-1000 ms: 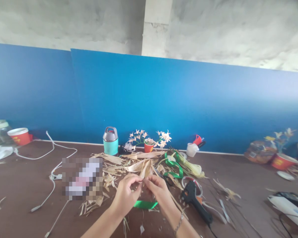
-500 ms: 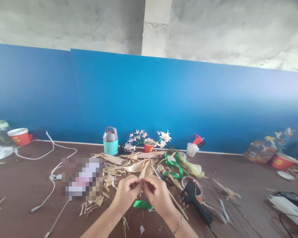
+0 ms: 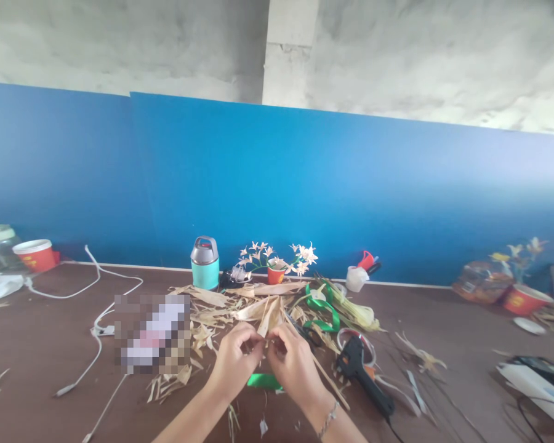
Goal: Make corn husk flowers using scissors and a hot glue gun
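Note:
My left hand (image 3: 238,357) and my right hand (image 3: 292,362) are close together over the middle of the table, thumbs and forefingers pinched. Whatever lies between the fingertips is too small to make out. Just beyond them are dried husk pieces (image 3: 271,314), spread in a pile. A piece of green ribbon (image 3: 263,381) lies beneath the hands. To the right, a black glue gun (image 3: 364,376) rests beside a roll of tape (image 3: 346,337). More green ribbon (image 3: 336,320) curls near a bundle of pale green stalks (image 3: 357,311).
Behind the pile stand a turquoise flask (image 3: 205,266), a red cup of husk flowers (image 3: 276,274) and a white cup (image 3: 356,279). White cables (image 3: 99,341) and a blurred-out object (image 3: 154,332) lie left. A red bowl (image 3: 526,299) sits far right.
My fingertips have moved slightly apart, with a small gap now between the two hands. The things on the table look the same.

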`<state>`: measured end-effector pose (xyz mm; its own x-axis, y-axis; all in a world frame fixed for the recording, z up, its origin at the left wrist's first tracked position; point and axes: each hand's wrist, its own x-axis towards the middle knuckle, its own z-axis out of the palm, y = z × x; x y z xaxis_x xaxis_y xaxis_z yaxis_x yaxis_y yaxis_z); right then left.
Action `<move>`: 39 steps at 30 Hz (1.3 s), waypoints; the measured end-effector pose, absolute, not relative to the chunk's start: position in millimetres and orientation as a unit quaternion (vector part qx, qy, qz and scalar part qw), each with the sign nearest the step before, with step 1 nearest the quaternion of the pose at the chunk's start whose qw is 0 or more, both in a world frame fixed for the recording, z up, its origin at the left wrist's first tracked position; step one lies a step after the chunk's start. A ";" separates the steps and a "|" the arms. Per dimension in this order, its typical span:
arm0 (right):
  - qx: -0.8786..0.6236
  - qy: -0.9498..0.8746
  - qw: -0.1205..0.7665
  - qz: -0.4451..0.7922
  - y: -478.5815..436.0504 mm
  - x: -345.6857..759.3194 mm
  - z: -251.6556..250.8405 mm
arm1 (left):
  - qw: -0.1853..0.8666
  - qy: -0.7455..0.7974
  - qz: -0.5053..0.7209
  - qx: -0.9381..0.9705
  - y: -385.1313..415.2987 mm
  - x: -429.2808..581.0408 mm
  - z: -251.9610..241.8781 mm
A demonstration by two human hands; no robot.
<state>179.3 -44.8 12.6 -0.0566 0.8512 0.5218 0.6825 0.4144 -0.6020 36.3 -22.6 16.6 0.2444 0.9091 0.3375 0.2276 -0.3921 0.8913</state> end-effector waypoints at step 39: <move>-0.422 -0.574 0.533 0.456 -42.8 180.6 14.6 | 0.652 0.358 0.399 0.537 -23.5 36.2 26.3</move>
